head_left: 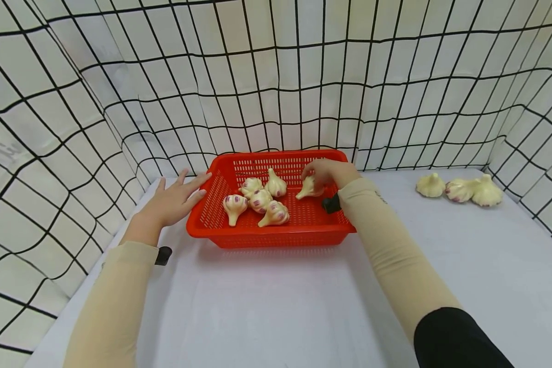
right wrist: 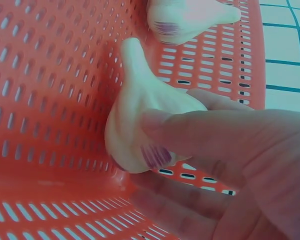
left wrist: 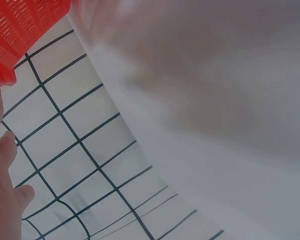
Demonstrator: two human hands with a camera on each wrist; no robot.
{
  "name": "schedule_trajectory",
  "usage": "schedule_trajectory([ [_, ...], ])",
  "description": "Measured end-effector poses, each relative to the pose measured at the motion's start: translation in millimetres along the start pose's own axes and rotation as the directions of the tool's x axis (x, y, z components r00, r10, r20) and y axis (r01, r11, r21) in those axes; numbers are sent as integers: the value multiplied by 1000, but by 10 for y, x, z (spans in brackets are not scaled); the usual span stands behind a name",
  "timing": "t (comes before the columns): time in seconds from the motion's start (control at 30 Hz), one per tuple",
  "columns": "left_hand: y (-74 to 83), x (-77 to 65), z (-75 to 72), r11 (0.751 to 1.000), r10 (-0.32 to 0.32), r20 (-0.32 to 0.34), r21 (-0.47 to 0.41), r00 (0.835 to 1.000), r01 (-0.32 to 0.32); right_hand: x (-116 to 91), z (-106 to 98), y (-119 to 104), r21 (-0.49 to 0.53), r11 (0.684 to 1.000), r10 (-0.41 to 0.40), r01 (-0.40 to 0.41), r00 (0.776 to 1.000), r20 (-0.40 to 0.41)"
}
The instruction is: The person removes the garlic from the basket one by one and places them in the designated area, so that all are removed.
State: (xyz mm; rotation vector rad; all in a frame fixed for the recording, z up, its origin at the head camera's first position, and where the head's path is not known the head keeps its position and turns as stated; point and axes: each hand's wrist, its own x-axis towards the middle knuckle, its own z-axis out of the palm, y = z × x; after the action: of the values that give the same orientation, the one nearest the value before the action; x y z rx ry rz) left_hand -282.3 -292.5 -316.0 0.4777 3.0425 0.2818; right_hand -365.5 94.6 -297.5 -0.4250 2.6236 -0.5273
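A red perforated plastic basket (head_left: 276, 240) stands on the white table with several garlic bulbs (head_left: 259, 201) grouped in its left half. Inside its right half, my right hand (head_left: 324, 172) grips one garlic bulb (right wrist: 145, 115) between thumb and fingers, its stem pointing away from the palm. In the right wrist view another garlic bulb (right wrist: 190, 17) lies beyond it on the basket floor. My left hand (head_left: 175, 199) rests its fingertips at the basket's left rim, fingers extended and spread. The left wrist view shows part of that hand beside the basket's corner (left wrist: 20, 30).
Several garlic bulbs (head_left: 460, 188) lie in a row on the table (head_left: 276, 301) at the right. A black wire grid (head_left: 299, 92) over white panels encloses the back and sides. The basket stands close to the back grid.
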Motion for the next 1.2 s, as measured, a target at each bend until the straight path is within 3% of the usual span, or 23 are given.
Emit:
schedule_trajectory([
  [0.43, 28, 10, 16, 1000, 1, 3, 3, 1000, -1, -23, 11, 44, 5, 1000, -3, 3, 1000, -20],
  [0.73, 47, -4, 13, 1000, -2, 12, -3, 1000, 2, -65, -60, 108, -60, 994, -97, 94, 994, -42],
  [0.97, 28, 4, -11, 1000, 9, -2, 15, 1000, -9, -171, -204, 45, -115, 976, -194, 184, 977, -83],
  [1.2, 26, -4, -25, 1000, 15, 2, 8, 1000, -15, -289, -311, 39, -75, 968, -247, 240, 963, -103],
])
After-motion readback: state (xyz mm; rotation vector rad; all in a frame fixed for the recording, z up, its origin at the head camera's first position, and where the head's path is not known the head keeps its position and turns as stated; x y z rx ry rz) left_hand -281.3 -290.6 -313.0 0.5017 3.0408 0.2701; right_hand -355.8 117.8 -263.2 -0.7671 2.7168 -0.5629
